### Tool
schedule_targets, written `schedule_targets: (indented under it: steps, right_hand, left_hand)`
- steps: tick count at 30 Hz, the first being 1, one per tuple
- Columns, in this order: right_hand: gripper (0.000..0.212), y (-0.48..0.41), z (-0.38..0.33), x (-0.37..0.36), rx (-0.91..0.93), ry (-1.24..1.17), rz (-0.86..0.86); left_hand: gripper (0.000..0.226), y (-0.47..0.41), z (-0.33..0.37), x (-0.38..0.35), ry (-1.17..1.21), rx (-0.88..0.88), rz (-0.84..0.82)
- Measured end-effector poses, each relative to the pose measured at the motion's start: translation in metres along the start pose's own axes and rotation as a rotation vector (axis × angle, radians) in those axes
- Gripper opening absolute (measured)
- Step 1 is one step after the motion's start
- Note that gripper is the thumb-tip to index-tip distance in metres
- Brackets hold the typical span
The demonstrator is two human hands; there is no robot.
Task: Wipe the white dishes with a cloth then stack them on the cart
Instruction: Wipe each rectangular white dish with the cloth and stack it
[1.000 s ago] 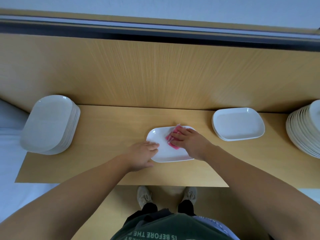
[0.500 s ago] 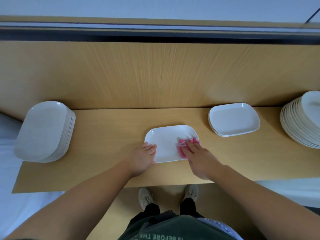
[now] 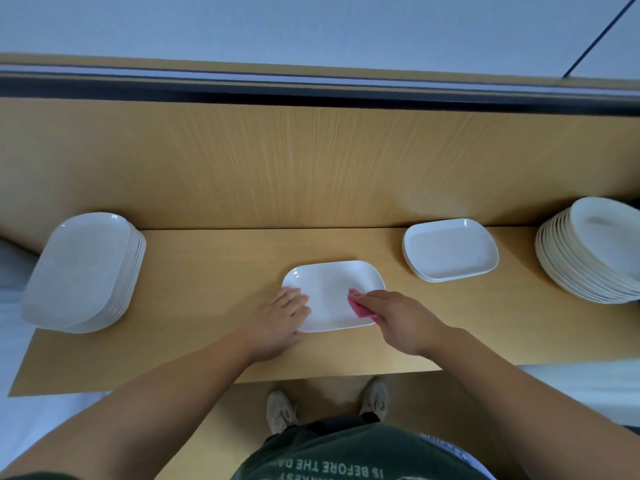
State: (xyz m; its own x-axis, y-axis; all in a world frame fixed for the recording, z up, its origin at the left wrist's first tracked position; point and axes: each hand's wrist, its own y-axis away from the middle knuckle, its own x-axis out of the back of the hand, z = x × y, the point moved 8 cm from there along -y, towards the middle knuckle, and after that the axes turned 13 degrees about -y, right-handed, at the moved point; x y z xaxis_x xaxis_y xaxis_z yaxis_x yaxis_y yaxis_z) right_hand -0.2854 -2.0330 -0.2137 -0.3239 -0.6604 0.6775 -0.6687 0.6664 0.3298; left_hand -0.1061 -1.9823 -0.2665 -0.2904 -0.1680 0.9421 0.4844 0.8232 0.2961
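Cloth (image 3: 360, 308) has slid to near-right edge of dish (image 3: 329, 292) | right grip (image 3: 398, 317) clutches cloth, wiping | left grip (image 3: 280, 317) flat, fingers straight, pins left rim against sliding | dish lies mid counter (image 3: 207, 271)

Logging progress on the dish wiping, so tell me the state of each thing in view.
middle dish, flat on the wooden top, under both hands.
pink cloth, bunched, on the dish's right side.
left hand, fingers straight, steadying the dish's left edge.
right hand, holds the pink cloth on the dish.
left stack, tall, untouched.
small stack, low, untouched.
round plates, tall stack, far right, untouched.
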Motion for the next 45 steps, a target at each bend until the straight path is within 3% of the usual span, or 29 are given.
schedule_targets:
  steps: [4,10,13,18,22,32,40,45]
  right_hand:
    - [0.050,0.007,0.001,0.018,0.032,-0.012,0.049]
    - [0.055,0.009,0.005,0.037,0.091,-0.046,0.112]
    - [0.052,0.008,0.001,0.049,0.153,-0.093,0.169]
    - [0.047,0.011,-0.014,0.074,0.289,-0.068,0.260]
    - [0.049,0.012,-0.034,0.097,0.448,-0.049,0.385]
    - [0.057,0.005,-0.053,0.116,0.589,0.069,0.486]
    - [0.057,-0.010,-0.044,0.106,0.556,0.091,0.439]
    - [0.063,-0.025,-0.037,0.093,0.511,0.148,0.379]
  left_hand:
    - [0.029,0.003,0.010,0.012,0.011,-0.025,0.184]
    - [0.039,0.007,0.012,0.008,-0.035,-0.037,0.072]
    - [0.054,0.002,0.010,0.019,-0.049,-0.027,0.109]
    - [0.047,-0.005,-0.010,0.056,0.177,0.238,0.249]
    - [0.037,-0.008,-0.028,0.079,0.361,0.430,0.138]
    - [0.032,-0.011,-0.036,0.126,0.724,0.523,0.171]
    - [0.031,-0.015,-0.048,0.120,0.692,0.559,0.103]
    - [0.060,-0.014,-0.050,0.101,0.585,0.522,-0.091]
